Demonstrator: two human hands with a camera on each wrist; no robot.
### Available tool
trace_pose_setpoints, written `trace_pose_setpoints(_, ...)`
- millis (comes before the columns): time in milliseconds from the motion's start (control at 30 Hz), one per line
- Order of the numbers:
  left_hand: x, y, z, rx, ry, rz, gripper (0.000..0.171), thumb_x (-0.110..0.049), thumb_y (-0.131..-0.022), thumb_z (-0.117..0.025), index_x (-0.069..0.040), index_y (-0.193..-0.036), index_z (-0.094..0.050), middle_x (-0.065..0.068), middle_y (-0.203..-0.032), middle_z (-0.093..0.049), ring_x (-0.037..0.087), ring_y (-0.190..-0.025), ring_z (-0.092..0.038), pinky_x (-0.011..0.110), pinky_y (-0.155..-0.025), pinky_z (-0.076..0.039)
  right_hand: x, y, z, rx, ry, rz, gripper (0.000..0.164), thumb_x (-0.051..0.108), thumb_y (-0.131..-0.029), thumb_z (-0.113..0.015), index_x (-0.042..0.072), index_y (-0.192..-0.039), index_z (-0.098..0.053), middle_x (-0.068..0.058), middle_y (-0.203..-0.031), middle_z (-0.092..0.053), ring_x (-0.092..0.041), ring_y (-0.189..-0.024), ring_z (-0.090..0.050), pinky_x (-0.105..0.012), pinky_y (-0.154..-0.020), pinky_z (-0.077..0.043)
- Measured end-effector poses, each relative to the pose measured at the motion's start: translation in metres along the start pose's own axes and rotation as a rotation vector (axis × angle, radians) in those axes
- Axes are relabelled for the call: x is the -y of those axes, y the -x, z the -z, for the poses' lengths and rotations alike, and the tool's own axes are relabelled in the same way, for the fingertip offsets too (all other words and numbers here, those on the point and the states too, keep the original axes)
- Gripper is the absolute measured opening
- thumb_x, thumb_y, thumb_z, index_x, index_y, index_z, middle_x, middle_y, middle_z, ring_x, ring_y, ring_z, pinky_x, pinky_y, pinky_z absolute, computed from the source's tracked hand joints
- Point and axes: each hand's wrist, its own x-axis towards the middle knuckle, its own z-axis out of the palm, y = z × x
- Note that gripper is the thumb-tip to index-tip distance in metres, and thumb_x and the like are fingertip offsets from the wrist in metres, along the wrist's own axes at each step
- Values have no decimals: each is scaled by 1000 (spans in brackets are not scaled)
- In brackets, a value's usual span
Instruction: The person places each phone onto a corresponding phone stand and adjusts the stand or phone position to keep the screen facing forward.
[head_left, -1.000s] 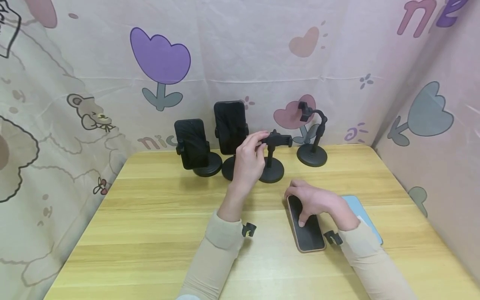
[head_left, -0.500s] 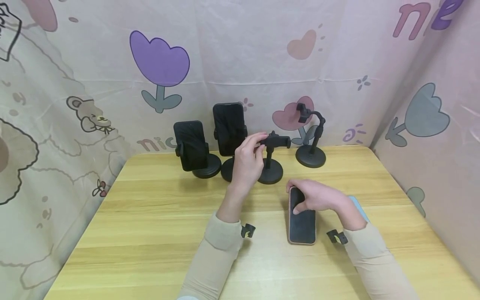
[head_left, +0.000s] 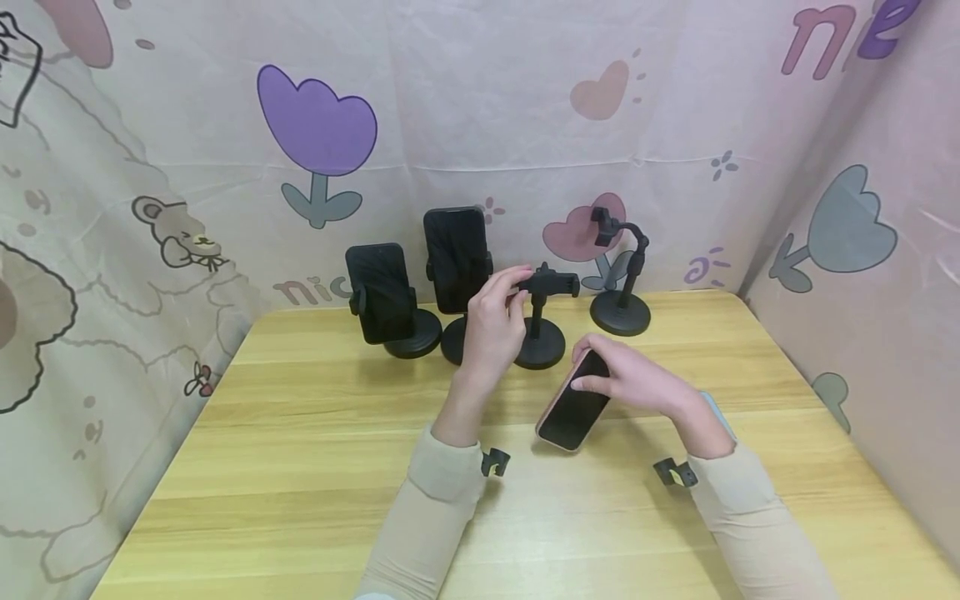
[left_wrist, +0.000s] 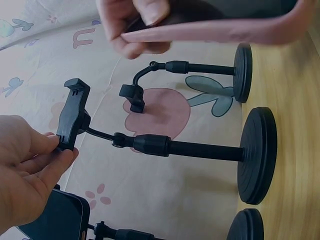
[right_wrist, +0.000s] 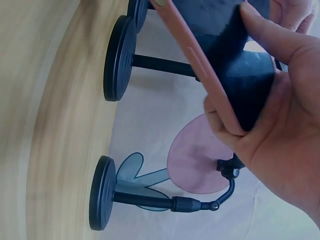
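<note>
Raised off the table, a phone (head_left: 573,417) in a pink case hangs tilted from my right hand (head_left: 637,375), screen up. The thumb lies across the screen, and the fingers wrap the case's far end, as the right wrist view shows on the phone (right_wrist: 245,85). My left hand (head_left: 491,329) pinches one end of the black clamp (left_wrist: 74,112) of a phone stand, thumb and fingertips at its edge. This stand's round base (head_left: 542,343) rests on the table. Nothing sits in the clamp.
Two stands to the left bear a smaller-looking phone (head_left: 381,292) and a taller one (head_left: 457,258). A gooseneck stand (head_left: 621,312) without a phone is at the back right. A light blue flat thing (head_left: 718,414) lies partly hidden behind my right wrist.
My right hand has lifted the phone off the table and turned it, its lower end swinging left. My left hand keeps its pinch on the clamp.
</note>
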Motion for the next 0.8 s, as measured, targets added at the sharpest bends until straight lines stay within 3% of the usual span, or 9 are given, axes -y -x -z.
trace_pose_setpoints(167, 1, 0, 0, -3, 7, -5, 29, 11, -96, -64, 5, -125, -69, 15, -129, -69, 26, -117, -69, 33, -97, -58, 3, -1, 2, -127, -53, 31, 31, 7, -92, -80, 9, -113, -57, -4, -100, -65, -18, -87, -65, -32, -76, -58)
trace_pose_setpoints(333, 1, 0, 0, -3, 7, -9, 29, 11, -97, -64, 5, -124, -69, 15, -129, -69, 26, -117, -69, 27, -97, -57, 6, -1, 4, -285, -52, 88, 34, 2, -88, -82, 6, -111, -58, -2, -96, -69, -18, -88, -66, -27, -80, -54)
trace_pose_setpoints(533, 0, 0, 1, 3, 2, 5, 30, 11, -97, -65, 4, -126, -69, 15, -130, -69, 26, -118, -69, 33, -97, -58, 14, 1, 4, -470, -42, 66, 35, 1, -87, -83, 2, -112, -58, -10, -96, -69, -25, -86, -63, -23, -77, -50)
trace_pose_setpoints(800, -1, 0, 0, -4, -7, 1, 27, 6, -98, -66, 4, -125, -69, 14, -131, -69, 25, -120, -68, 27, -100, -55, 27, 4, 4, -660, -180, 44, 38, -5, -87, -80, -5, -115, -55, -11, -93, -66, -5, -81, -62, -13, -70, -50)
